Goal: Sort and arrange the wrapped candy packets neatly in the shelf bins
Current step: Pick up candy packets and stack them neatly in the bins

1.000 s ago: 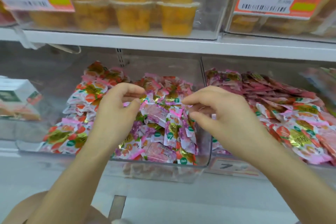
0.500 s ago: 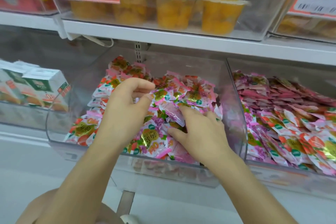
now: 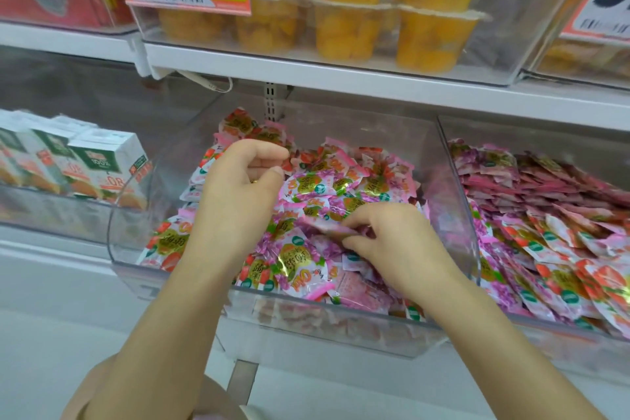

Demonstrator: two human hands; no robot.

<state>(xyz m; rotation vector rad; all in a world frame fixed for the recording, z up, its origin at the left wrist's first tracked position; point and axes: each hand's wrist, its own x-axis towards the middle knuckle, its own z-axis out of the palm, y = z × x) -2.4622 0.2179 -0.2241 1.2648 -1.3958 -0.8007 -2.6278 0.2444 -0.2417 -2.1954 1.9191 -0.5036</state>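
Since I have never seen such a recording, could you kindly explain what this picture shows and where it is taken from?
No machine here: a person's bare hands, filmed by a camera worn on the head, looking forward and down at a shop shelf. Both reach into the clear middle bin, heaped with candy packets. The right hand pinches a pink packet; the left hand is curled over the heap, whether holding any I cannot tell. The right bin holds more packets; juice cartons stand to the left, fruit cups above.
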